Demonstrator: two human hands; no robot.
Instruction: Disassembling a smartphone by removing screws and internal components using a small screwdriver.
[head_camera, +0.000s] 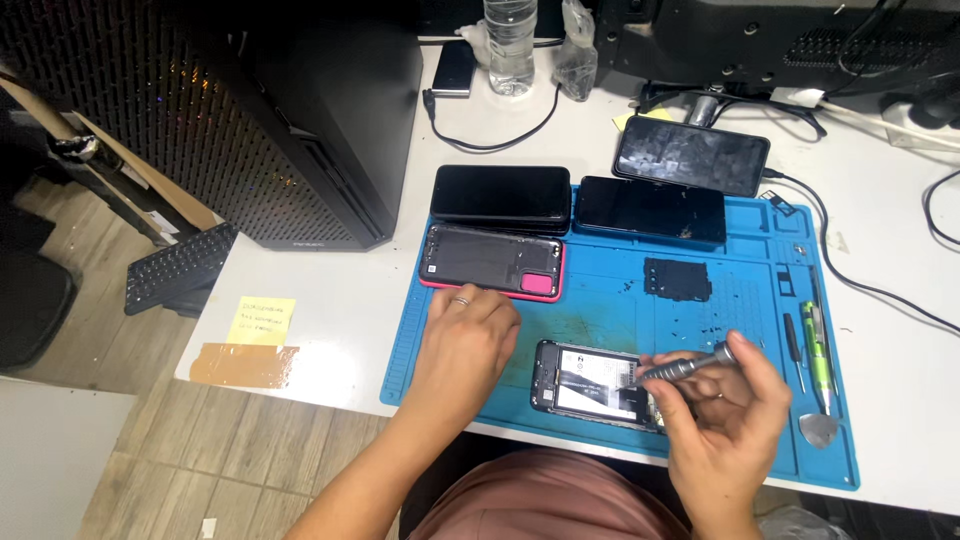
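Here, from the head camera, I see the right hand (722, 420) closed around a metal precision screwdriver (688, 366), its tip lowered onto the opened phone (595, 385) that lies face down, back removed, near the front edge of the blue repair mat (600, 300). The left hand (462, 345) rests just left of that phone, fingers loosely curled on the mat and holding nothing that I can make out; its fingertips lie close to the pink-cased phone shell (492, 262). I judge the step in hand to be work on a screw inside the phone, and the tip's exact seat is too small for me to tell. The next move, as I read it, calls for a steady vertical driver, light turning pressure, and the left hand bracing the phone body against sliding. A small black cover plate (677, 279) lies apart on the mat, with tiny dark specks, perhaps screws, near it. Three dark phones (650, 210) sit along the far edge.
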